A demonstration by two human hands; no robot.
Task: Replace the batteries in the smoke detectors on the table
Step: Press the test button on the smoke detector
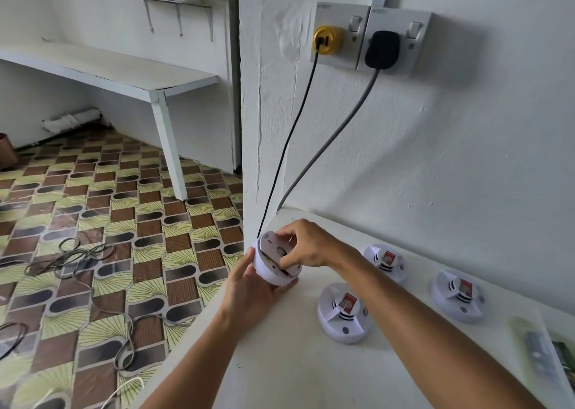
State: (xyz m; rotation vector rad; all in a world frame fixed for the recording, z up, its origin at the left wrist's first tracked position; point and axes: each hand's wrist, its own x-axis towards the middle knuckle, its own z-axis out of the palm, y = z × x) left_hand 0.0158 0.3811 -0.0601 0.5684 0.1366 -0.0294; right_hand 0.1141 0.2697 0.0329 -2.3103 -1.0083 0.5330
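White plastic: the round white smoke detector (273, 264) I hold sits at the near left corner of the white table (295, 362), tilted, back facing up and right.
Head view, left hand (249, 293): cups the housing from below, fingers curled round its rim.
Right hand (303, 246): above it, fingertips pinching the flat white back plate (275, 243), which is partly lifted.
Key relation: plate lies directly under my right hand; its face tips toward me.
Others: three white round smoke detectors (343, 313) lie to the right, well apart.

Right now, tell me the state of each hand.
Left hand: holding the smoke detector from below, fingers curled round its body.
Right hand: fingers pinching the detector's back plate.
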